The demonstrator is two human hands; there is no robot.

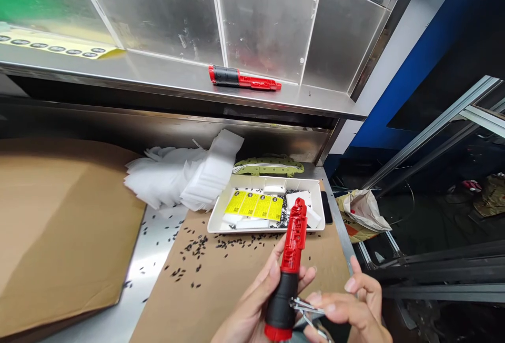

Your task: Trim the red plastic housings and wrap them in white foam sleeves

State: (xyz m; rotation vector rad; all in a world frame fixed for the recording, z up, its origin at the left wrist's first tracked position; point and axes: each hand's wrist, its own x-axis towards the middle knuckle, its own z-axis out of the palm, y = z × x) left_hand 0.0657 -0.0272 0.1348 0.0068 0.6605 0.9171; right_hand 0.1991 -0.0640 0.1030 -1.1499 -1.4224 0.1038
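My left hand (pixel 256 301) is wrapped round a red and black tool (pixel 290 266), gripping its black handle so the red part points up. My right hand (pixel 351 309) pinches small metal tweezers (pixel 307 309), whose tips touch the side of the black handle. Both hands sit at the bottom middle of the view, over a brown cardboard sheet (pixel 221 290). Just beyond the tool's red tip lies a white tray (pixel 216 219) with yellow labels (pixel 254 205), white pieces and small black bits.
A second red and black tool (pixel 244 78) lies on the steel shelf (pixel 158 77) above. White foam sheets (pixel 185 172) are piled behind the tray. Small black bits (pixel 193 256) are scattered on the cardboard. A larger cardboard sheet (pixel 59 227) lies left. The bench edge drops off at right.
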